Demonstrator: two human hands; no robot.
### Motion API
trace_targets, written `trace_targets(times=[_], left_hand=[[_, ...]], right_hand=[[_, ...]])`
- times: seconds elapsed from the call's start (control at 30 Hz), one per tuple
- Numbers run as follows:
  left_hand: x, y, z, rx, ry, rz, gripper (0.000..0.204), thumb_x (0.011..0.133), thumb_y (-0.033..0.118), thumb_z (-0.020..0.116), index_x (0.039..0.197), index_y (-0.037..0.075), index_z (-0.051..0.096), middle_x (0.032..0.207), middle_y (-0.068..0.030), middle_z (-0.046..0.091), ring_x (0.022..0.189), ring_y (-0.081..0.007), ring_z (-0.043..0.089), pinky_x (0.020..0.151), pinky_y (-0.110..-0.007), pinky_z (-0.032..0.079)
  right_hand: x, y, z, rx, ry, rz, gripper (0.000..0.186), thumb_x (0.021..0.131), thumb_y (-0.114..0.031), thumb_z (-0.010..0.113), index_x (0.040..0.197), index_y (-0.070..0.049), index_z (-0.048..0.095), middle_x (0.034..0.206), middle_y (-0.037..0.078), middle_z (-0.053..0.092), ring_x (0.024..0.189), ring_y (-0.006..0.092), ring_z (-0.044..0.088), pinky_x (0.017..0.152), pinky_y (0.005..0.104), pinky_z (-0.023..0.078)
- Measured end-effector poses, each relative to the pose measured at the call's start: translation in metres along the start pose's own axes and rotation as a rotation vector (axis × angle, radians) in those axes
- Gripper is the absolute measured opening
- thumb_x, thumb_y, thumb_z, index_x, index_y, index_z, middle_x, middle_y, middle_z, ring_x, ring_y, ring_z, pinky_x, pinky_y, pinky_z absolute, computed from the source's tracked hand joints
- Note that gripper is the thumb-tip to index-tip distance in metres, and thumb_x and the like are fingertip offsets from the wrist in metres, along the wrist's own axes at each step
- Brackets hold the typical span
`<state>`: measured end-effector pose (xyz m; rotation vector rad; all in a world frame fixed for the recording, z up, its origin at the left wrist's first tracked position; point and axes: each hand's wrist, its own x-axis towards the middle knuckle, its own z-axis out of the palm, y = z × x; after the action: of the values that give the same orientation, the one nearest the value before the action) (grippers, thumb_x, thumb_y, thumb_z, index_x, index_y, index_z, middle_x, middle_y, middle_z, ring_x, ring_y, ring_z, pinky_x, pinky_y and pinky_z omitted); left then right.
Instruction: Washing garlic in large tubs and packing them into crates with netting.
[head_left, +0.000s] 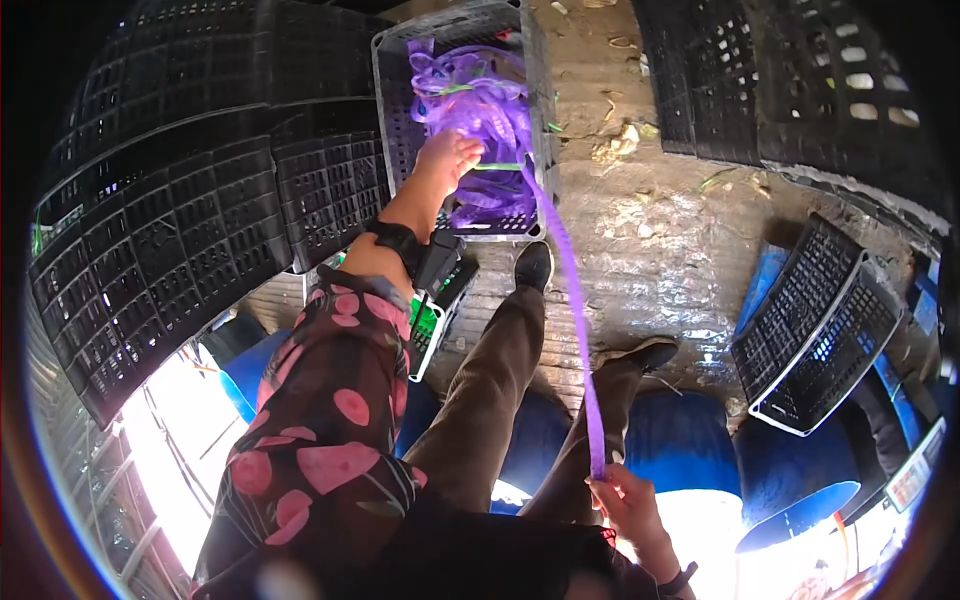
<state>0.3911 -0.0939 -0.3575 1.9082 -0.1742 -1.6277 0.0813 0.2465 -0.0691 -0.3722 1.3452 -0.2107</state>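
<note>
The right hand (632,510) pinches the lower end of a purple strip (574,290), which stretches up to a black crate (397,140) on the floor (650,255). Over the purple netting (480,98) in that crate, the left hand (447,157) curls beside a green tie (503,166); whether its grip closes on anything, I cannot tell.

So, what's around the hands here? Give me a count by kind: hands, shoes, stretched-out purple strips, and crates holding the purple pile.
Hands: 2, the left hand and the right hand
Shoes: 2, the left shoe and the right shoe
Stretched-out purple strip: 1
Crate holding the purple pile: 1
Total: 6
</note>
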Motion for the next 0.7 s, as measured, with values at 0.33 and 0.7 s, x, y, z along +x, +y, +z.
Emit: trace_targets(times=[0.33,0.7], left_hand=[[0.054,0.078,-0.067,-0.148,0.051,0.382,0.040,0.094,0.029,0.035,0.109,-0.007,0.043,0.109,-0.0258,0.056,0.099,-0.0365,0.058,0.087,-0.044,0.048],[-0.148,-0.077,-0.027,1.047,-0.165,-0.266,0.060,0.079,0.062,0.053,0.097,0.004,0.055,0.070,-0.0110,0.061,0.069,-0.0288,0.060,0.056,-0.044,0.045]], right_hand=[[-0.184,0.296,-0.099,-0.866,0.136,0.255,0.010,0.077,-0.011,0.058,0.079,-0.003,0.062,0.069,0.012,0.064,0.061,0.0237,0.064,0.055,0.0343,0.049],[-0.162,0.180,-0.047,-0.377,0.147,0.458,0.014,0.082,-0.019,0.057,0.082,-0.006,0.063,0.064,0.011,0.063,0.060,0.0177,0.062,0.058,0.0307,0.048]])
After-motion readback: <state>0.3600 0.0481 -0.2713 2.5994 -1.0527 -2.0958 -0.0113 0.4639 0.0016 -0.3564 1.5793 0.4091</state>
